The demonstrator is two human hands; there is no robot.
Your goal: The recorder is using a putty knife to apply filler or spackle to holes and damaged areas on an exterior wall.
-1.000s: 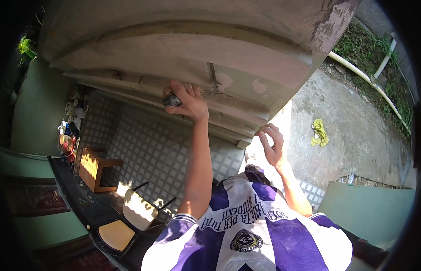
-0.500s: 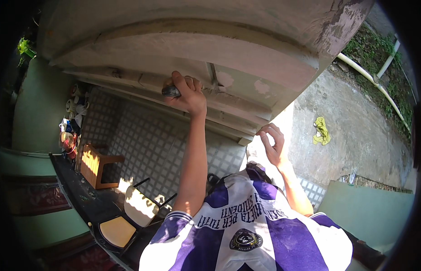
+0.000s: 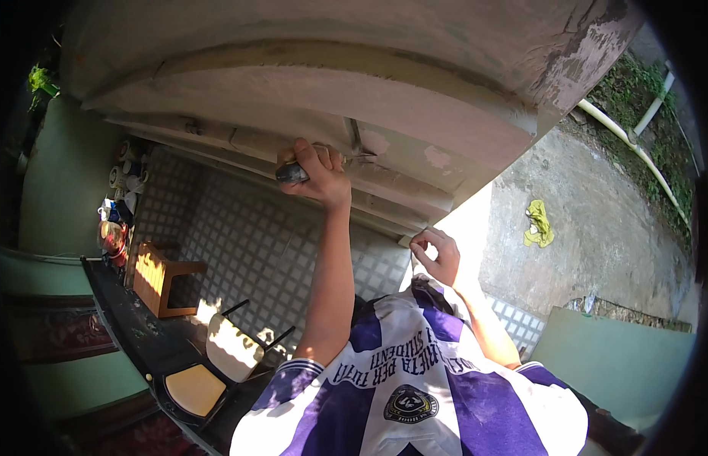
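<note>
My left hand (image 3: 323, 175) is wrapped round a dark grey, rounded tool (image 3: 292, 174) at a ledged face of a large pale pinkish wooden piece (image 3: 460, 99) with patchy, flaking paint. The tool's far end is partly hidden by my fingers. My right hand (image 3: 438, 254) is curled closed just below that piece's lower right corner, with no held object visible; whether it touches the edge I cannot tell.
Below are a tiled floor (image 3: 232, 220), a wooden stool (image 3: 164, 281), padded chairs (image 3: 228, 346), a black counter (image 3: 141, 334) and several cans (image 3: 126, 171). At the right, a yellow-green cloth (image 3: 539, 224) lies on concrete beside white pipes (image 3: 620, 133).
My left hand went slightly up, then back down with the tool. My right hand has moved left and down, its fingers more curled. The pale piece's right edge appears further right.
</note>
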